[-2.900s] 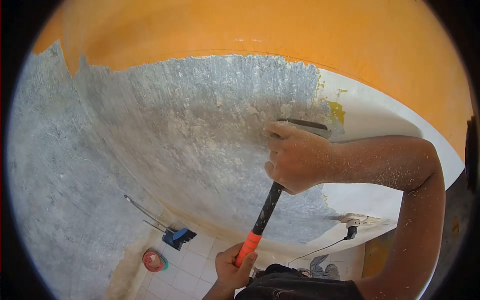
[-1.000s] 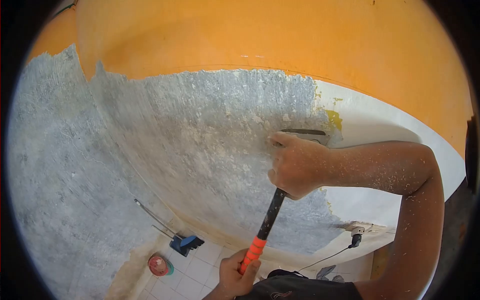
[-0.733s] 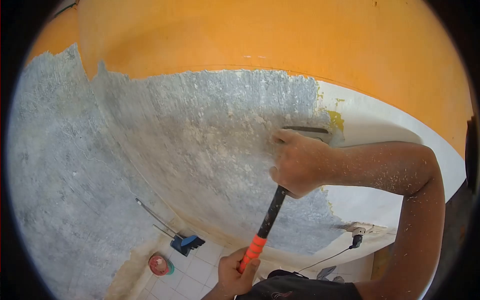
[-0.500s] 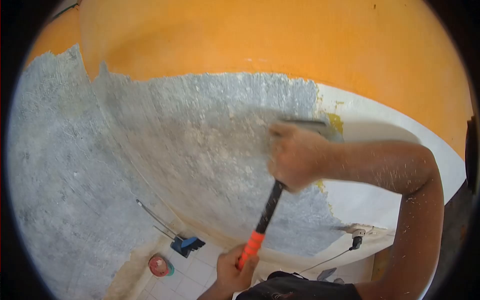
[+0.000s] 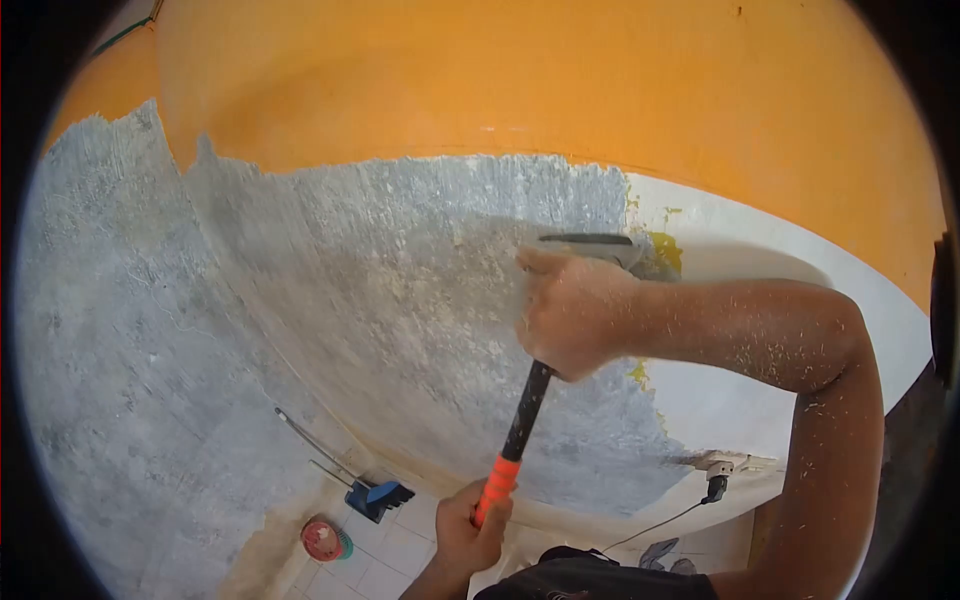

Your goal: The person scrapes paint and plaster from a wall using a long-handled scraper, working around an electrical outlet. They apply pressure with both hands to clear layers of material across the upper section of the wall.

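I hold a long-handled scraper (image 5: 527, 412) with a black shaft, an orange grip and a wide dark head near the wall. My right hand (image 5: 575, 310) is closed round the upper shaft, just below the head. Lower down, my left hand (image 5: 472, 525) wraps the orange grip at the handle's end. The scraper's head (image 5: 590, 240) lies beside a yellow-green patch (image 5: 663, 255) on the wall, partly behind my right hand; its blade edge cannot be made out. Around it the wall is rough bare grey (image 5: 420, 270). Pale flecks dot my right arm.
Smooth white coating (image 5: 730, 400) covers the wall at right, and orange paint (image 5: 560, 80) covers it above. On the tiled floor stand a blue dustpan and brush (image 5: 375, 497) and a red bucket (image 5: 322, 538). A plug with a cord (image 5: 714, 488) sits in a low socket.
My right hand and the scraper's head have shifted a little left along the wall. The left hand keeps its grip, and the view has tilted slightly.
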